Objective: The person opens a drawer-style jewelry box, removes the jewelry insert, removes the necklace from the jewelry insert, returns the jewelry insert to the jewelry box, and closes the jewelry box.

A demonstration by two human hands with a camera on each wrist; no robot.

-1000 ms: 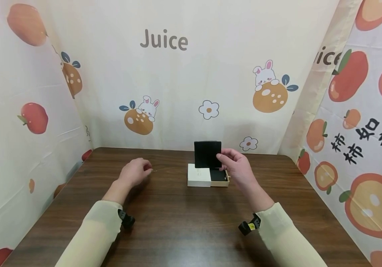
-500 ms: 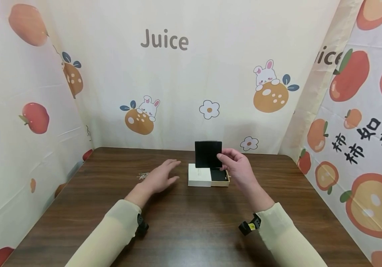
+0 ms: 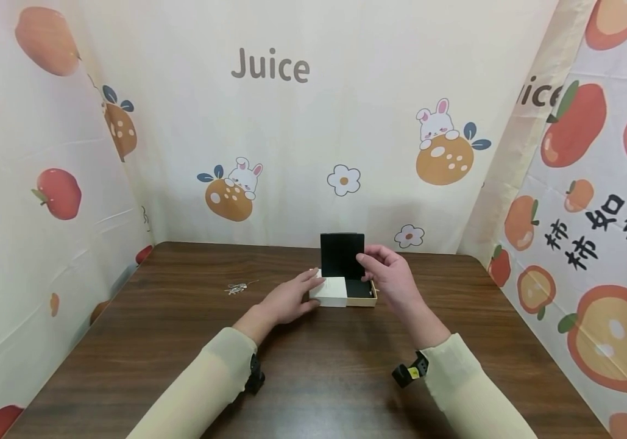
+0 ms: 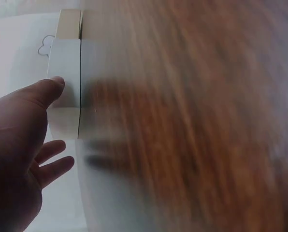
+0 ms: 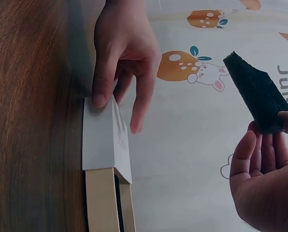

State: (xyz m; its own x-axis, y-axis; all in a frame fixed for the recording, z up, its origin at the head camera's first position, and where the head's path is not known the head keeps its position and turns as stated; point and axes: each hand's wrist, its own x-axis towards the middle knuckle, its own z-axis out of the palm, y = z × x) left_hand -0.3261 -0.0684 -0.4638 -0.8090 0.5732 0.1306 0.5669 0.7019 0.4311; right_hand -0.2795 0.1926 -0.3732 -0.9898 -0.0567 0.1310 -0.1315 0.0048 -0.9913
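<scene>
A white box sleeve [image 3: 335,295] covers the left part of a tan tray [image 3: 361,302], with dark lining showing at the right. My left hand [image 3: 287,299] is at the sleeve's left end; in the right wrist view the thumb of that hand [image 5: 127,43] touches the sleeve [image 5: 98,137] while its other fingers extend loosely beside it. Upright just above the box, a thin black square pad [image 3: 340,255] is pinched at its right edge by my right hand [image 3: 394,275]. The right wrist view shows this pad [image 5: 257,99] in the right fingers [image 5: 243,152].
A small silvery chain-like item [image 3: 236,288] lies on the brown wooden table [image 3: 313,378], left of the box. Printed cloth [image 3: 291,134] hangs behind the table's back edge and along both sides.
My left hand has moved right, away from the silvery item, and now touches the box sleeve. My right hand stays almost still with the black pad.
</scene>
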